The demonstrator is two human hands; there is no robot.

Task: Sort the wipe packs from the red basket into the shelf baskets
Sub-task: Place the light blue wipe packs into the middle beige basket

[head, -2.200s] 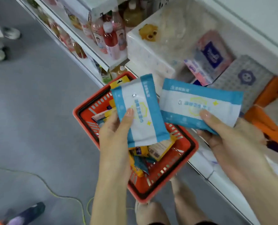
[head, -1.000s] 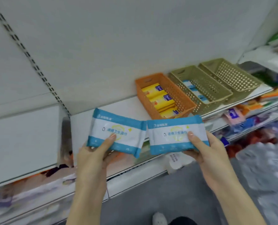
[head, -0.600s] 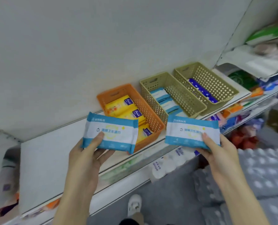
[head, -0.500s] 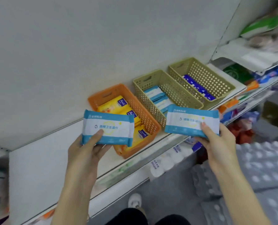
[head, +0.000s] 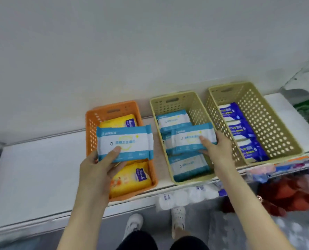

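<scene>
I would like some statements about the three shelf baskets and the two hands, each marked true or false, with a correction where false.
1. The left hand holds a light blue wipe pack in front of the orange basket. True.
2. The orange basket contains dark blue packs. False: it contains yellow packs.
3. The right hand holds its wipe pack inside the middle beige basket. True.
4. The middle beige basket is empty. False: light blue packs already lie in it.
5. The right beige basket holds dark blue packs. True.
6. Both hands are empty. False: each grips one pack.
</scene>
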